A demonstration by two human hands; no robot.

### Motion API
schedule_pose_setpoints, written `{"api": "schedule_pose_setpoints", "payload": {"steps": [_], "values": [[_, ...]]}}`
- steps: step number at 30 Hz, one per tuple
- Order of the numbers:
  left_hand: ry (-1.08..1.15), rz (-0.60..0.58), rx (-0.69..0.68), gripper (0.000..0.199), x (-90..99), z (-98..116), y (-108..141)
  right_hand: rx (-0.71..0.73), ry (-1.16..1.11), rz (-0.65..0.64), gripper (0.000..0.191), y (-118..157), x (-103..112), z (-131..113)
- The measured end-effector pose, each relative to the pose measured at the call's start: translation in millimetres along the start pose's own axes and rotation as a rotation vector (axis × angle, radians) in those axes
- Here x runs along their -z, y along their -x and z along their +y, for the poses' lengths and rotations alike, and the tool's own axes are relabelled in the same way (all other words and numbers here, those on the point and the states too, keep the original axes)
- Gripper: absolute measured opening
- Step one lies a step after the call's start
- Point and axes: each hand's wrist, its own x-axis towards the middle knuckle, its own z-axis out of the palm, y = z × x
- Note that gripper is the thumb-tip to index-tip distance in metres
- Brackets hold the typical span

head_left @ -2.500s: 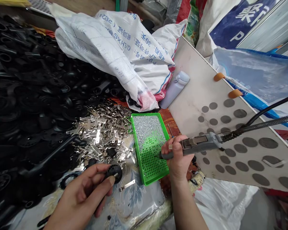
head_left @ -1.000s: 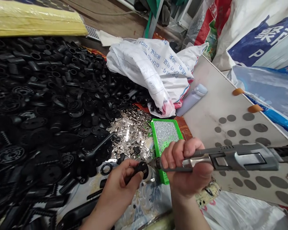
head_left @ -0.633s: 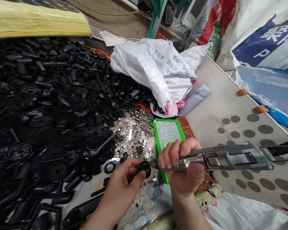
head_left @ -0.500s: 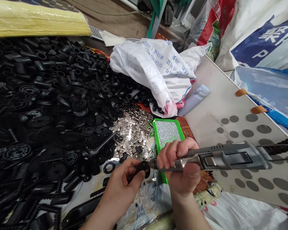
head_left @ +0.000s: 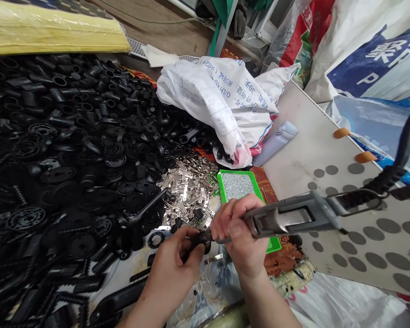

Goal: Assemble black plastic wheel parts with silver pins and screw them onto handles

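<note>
My left hand grips a small round black plastic part between fingers and thumb. My right hand is shut around a grey rotary hand tool, with its black cable running off to the right. The tool's thin metal tip meets the black part, and the fingers partly hide the contact point. Just behind my hands lies a heap of shiny stamped metal strips, and a loose strip rests below the black part.
A large pile of black plastic parts fills the left. A green perforated tray holds fine silver bits. Behind it are a white woven sack and a pale blue bottle. A board with grey circles slopes at right.
My right hand has moved left, and the rotary tool now tilts with its rear end raised toward the upper right. Its tip is pressed closer into the black part in my left hand.
</note>
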Motion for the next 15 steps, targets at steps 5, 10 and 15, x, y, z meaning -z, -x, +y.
{"api": "schedule_pose_setpoints", "payload": {"steps": [5,10,15], "values": [[-0.019,-0.001,-0.017,0.016,-0.3,-1,0,-0.016,-0.064,0.013,0.018,-3,-6,3],[-0.041,0.019,-0.038,0.015,0.5,-5,0,-0.029,-0.085,0.141,0.017,-11,-13,2],[-0.042,0.03,-0.083,0.017,3.5,-4,0,0.004,-0.061,0.255,0.021,-12,-13,4]]}}
